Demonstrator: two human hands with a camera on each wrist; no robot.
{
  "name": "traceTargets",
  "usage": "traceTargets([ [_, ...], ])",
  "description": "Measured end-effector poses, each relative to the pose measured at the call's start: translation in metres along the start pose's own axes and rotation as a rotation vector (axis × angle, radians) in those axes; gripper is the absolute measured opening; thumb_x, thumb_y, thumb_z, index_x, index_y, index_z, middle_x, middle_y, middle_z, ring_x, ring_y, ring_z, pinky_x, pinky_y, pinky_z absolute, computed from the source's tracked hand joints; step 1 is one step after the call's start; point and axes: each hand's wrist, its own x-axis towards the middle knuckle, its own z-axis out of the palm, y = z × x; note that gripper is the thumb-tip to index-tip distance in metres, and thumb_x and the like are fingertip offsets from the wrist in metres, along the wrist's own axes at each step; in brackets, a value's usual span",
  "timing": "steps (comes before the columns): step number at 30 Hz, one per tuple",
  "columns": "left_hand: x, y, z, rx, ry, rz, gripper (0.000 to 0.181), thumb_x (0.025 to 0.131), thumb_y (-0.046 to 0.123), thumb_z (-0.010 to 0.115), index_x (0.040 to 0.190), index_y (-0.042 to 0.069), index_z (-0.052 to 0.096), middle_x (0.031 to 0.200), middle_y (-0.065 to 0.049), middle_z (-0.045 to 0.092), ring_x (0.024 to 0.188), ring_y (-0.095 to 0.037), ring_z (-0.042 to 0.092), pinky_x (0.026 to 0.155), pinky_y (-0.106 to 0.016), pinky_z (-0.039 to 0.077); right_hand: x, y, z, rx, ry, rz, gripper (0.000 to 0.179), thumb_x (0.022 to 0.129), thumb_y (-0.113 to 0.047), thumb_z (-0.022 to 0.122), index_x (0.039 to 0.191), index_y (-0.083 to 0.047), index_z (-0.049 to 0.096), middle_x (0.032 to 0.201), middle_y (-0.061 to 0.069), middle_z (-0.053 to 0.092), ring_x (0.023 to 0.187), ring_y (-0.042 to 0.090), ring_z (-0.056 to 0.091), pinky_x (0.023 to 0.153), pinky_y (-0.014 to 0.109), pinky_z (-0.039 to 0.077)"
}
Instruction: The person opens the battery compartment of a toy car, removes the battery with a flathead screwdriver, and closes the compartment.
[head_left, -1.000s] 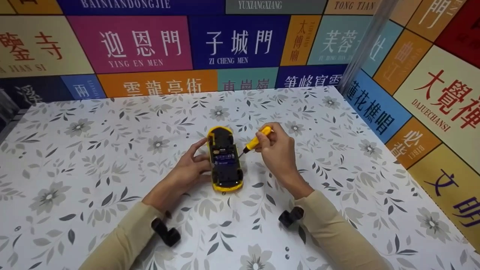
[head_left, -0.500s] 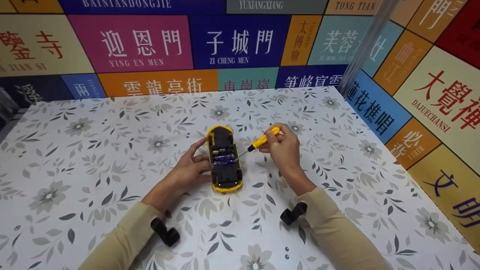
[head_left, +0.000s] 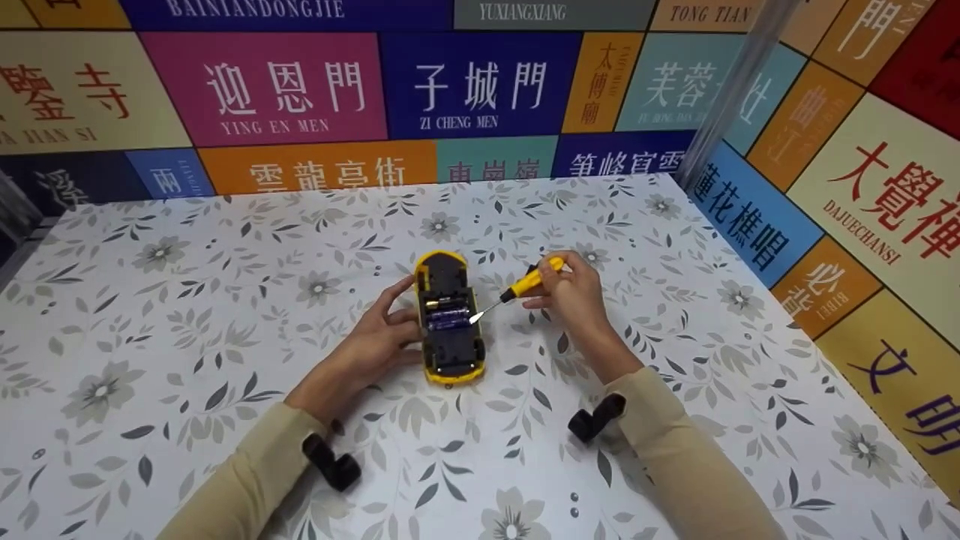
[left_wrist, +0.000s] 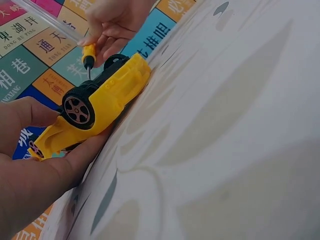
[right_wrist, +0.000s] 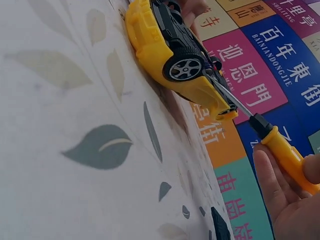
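Note:
A yellow toy car [head_left: 454, 354] lies upside down on the table, its black underside facing up. Several blue batteries [head_left: 448, 319] show in the open compartment at its middle. My left hand [head_left: 379, 336] grips the car's left side; the left wrist view has fingers on both sides of the yellow body [left_wrist: 112, 95]. In my right hand [head_left: 576, 298] is a screwdriver [head_left: 528, 285] with a yellow handle, pinched by thumb and fingers. Its metal shaft [right_wrist: 232, 96] slants down to the right edge of the compartment, between the wheels. The exact contact of the tip is too small to tell.
White cloth with grey flowers and leaves covers the table [head_left: 225, 315]. Walls with coloured blocks of lettering [head_left: 480, 82] stand behind and to the right. A black camera mount sits on each wrist, the left one [head_left: 331, 463] close to the table.
My right hand has shifted right with the screwdriver, whose shaft now lies flatter. Its tip has moved slightly left and nearer to me, over the compartment's edge. Left hand and car stay nearly still.

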Motion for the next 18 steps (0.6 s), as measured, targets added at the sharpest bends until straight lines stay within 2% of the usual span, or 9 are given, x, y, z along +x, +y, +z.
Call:
traceTargets([
  [7, 0.001, 0.0, 0.0, -0.024, -0.006, -0.003, 0.091, 0.089, -0.013, 0.048, 0.161, 0.026, 0.01, 0.107, -0.003, 0.064, 0.092, -0.019, 0.066, 0.078, -0.039, 0.06, -0.006, -0.01, 0.0, -0.096, -0.007, -0.121, 0.018, 0.104, -0.014, 0.051, 0.117, -0.002, 0.054, 0.097, 0.02, 0.073, 0.073, 0.02, 0.075, 0.064, 0.028, 0.062],
  [10, 0.001, 0.0, 0.0, -0.025, 0.006, -0.007, 0.091, 0.089, -0.013, 0.048, 0.161, 0.026, 0.01, 0.112, -0.005, 0.063, 0.093, -0.019, 0.066, 0.079, -0.039, 0.06, -0.012, -0.014, 0.003, -0.157, 0.009, -0.22, 0.017, 0.103, -0.014, 0.054, 0.114, -0.001, 0.056, 0.098, 0.023, 0.073, 0.074, 0.024, 0.076, 0.061, 0.026, 0.061],
  [13, 0.001, 0.0, 0.0, -0.024, 0.015, -0.011, 0.09, 0.089, -0.013, 0.048, 0.161, 0.026, 0.011, 0.117, -0.006, 0.062, 0.094, -0.02, 0.066, 0.079, -0.039, 0.06, -0.018, -0.017, 0.005, -0.216, 0.038, -0.355, 0.013, 0.102, -0.011, 0.057, 0.11, -0.001, 0.058, 0.095, 0.022, 0.073, 0.074, 0.029, 0.075, 0.06, 0.026, 0.061],
  [15, 0.001, 0.0, 0.0, -0.024, 0.011, -0.011, 0.09, 0.089, -0.013, 0.048, 0.161, 0.026, 0.011, 0.119, -0.007, 0.061, 0.094, -0.019, 0.066, 0.079, -0.039, 0.06, -0.021, -0.019, 0.005, -0.237, 0.069, -0.434, 0.011, 0.101, -0.009, 0.058, 0.108, -0.001, 0.058, 0.093, 0.021, 0.073, 0.073, 0.028, 0.075, 0.06, 0.028, 0.061],
  [18, 0.001, 0.0, 0.0, -0.032, 0.007, -0.008, 0.09, 0.089, -0.014, 0.048, 0.161, 0.025, 0.011, 0.117, -0.006, 0.062, 0.092, -0.019, 0.065, 0.078, -0.039, 0.06, -0.024, -0.023, 0.004, -0.251, 0.109, -0.493, 0.012, 0.1, -0.009, 0.059, 0.109, -0.001, 0.058, 0.093, 0.02, 0.073, 0.074, 0.029, 0.074, 0.062, 0.034, 0.062],
])
